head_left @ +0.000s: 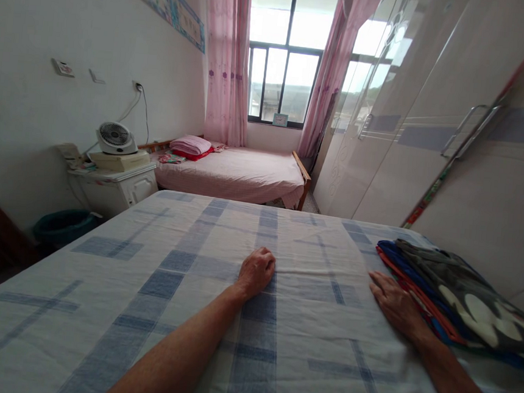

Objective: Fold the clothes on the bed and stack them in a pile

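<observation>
My left hand (256, 272) rests closed on the middle of the blue-and-white checked bed sheet (211, 247), knuckles up. Its fingers curl under, so whatever they hold, if anything, is hidden. Faint creases in the sheet run rightward from it. My right hand (393, 301) lies palm down on the sheet with its fingers stretched out. Just beside it, on the right, is a stack of folded cloths (464, 294): a dark grey one with pale patterns on top, blue and orange edges below.
A second bed (241, 170) with a pink sheet and folded pink bedding (190, 146) stands under the window. At left are a white cabinet (138, 189) carrying a fan (115, 138) and a teal bin (64, 225). Glossy wardrobe doors (398, 159) line the right side.
</observation>
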Available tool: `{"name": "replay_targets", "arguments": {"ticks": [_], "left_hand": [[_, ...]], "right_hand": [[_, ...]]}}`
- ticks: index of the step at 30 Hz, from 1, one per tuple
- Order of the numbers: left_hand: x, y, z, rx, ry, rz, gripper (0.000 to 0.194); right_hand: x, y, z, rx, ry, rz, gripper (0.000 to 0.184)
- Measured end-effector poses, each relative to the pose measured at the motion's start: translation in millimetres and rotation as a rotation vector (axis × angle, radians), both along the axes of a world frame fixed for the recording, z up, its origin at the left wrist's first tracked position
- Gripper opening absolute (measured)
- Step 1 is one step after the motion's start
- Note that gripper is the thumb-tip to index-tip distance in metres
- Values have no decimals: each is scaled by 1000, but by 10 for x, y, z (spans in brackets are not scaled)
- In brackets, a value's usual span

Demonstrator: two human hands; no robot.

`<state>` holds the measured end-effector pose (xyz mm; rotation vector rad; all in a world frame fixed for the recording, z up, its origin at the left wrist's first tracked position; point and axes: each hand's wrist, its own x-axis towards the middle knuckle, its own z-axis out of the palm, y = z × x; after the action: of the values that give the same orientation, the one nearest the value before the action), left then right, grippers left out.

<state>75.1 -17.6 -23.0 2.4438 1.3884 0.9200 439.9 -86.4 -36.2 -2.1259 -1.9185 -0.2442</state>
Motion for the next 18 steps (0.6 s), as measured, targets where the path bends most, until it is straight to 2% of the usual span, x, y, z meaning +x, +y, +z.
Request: {"name": "replay_targets", "arguments": {"ticks": [18], "left_hand": [[2,0,35,-8,12,6,18]], "right_hand": [[-40,-29,61,-67,28,-32,56]]}}
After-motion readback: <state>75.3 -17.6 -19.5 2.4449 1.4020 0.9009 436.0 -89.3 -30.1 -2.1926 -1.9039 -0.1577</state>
